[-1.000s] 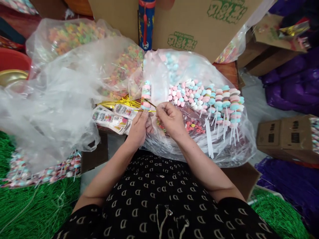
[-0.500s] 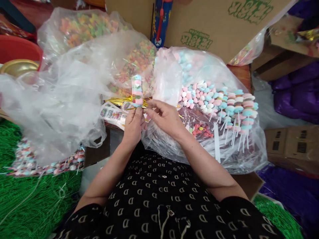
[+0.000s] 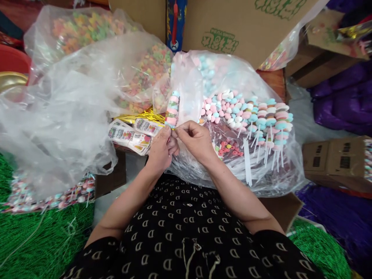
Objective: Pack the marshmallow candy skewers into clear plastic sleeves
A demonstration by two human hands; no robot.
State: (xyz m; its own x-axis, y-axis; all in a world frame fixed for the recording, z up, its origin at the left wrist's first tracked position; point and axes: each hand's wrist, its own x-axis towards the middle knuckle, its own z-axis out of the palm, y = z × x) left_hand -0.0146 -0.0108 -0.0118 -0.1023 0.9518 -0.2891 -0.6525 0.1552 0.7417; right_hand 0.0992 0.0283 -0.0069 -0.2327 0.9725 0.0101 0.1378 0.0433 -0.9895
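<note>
While the left hand (image 3: 160, 149) grasped the candy stack (image 3: 173, 110) by its base, its axis ran toward twelve | stack lay at left hand's one o'clock | right hand (image 3: 199, 141), at stack's four, pinched gold tie (image 3: 173, 129)

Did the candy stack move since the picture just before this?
Yes, the candy stack in the left hand moved right, measured against the green writing on the box.

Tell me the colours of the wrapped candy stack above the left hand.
Pink, pale blue and mottled green bands on the candy stack; clearest in the head view.
</note>
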